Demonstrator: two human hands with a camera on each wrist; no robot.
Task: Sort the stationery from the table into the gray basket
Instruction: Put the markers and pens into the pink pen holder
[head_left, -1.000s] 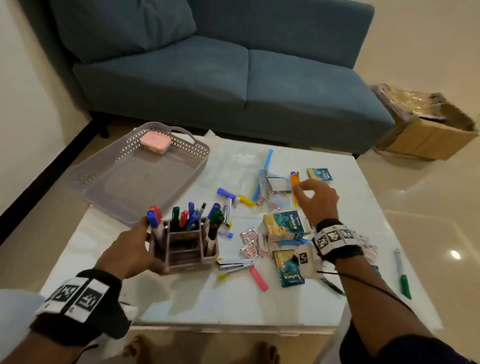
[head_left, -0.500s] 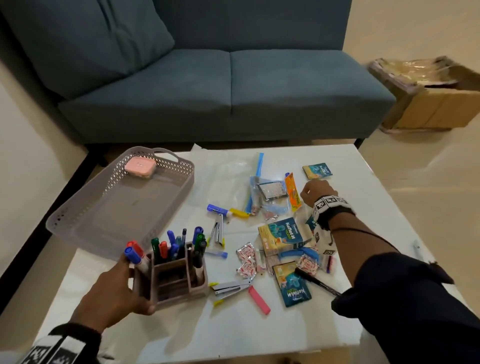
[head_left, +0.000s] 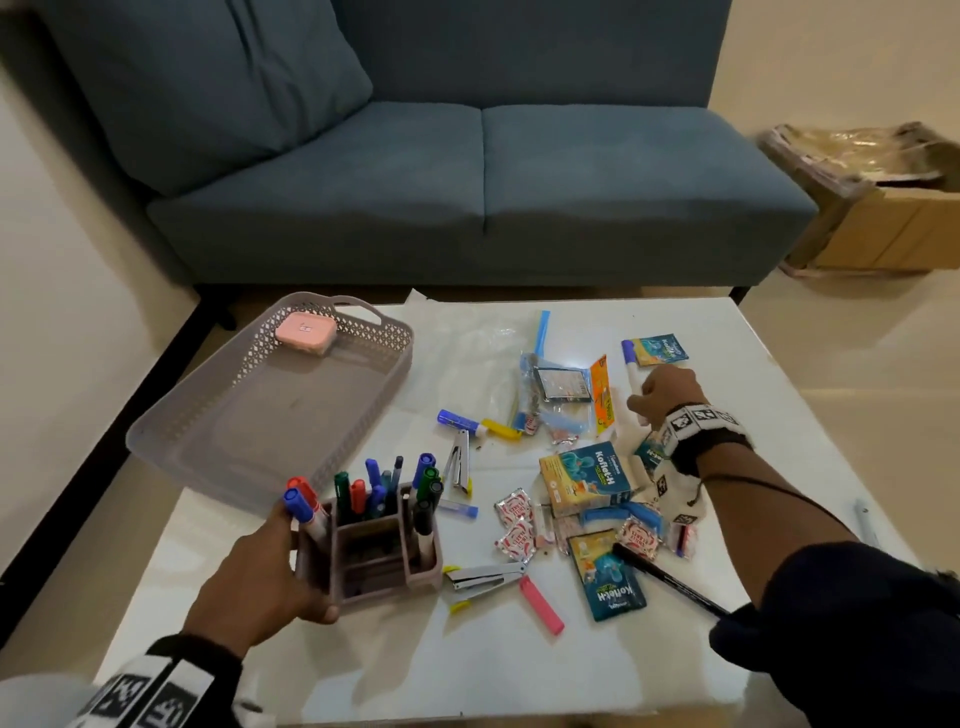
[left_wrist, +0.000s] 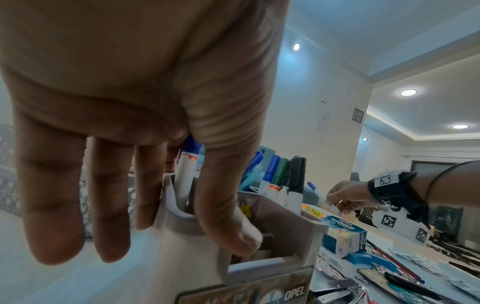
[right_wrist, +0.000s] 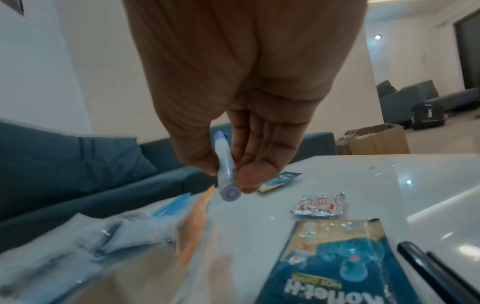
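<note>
The gray basket (head_left: 218, 421) stands at the table's left back with a pink case (head_left: 304, 334) in its far corner. My left hand (head_left: 270, 577) grips the left side of a pen holder (head_left: 379, 556) full of markers (left_wrist: 275, 236); the thumb (left_wrist: 228, 205) hooks over its rim. My right hand (head_left: 660, 395) pinches a white marker with a blue cap (head_left: 632, 366) just above the table's right back area (right_wrist: 226, 170). Loose on the table lie another blue marker (head_left: 460, 420), staplers (head_left: 483, 577), a pink clip (head_left: 542, 605) and a black pen (head_left: 670, 579).
Sachets, a Kofleth box (head_left: 584, 478) and plastic bags (head_left: 550, 389) crowd the table's middle and right. A blue sofa (head_left: 467, 182) stands behind the white table (head_left: 519, 675). A cardboard box (head_left: 883, 208) sits on the floor at the right.
My right hand reached toward the far right of the table and has picked up the white marker with the blue cap. My left hand stays on the pen holder.
</note>
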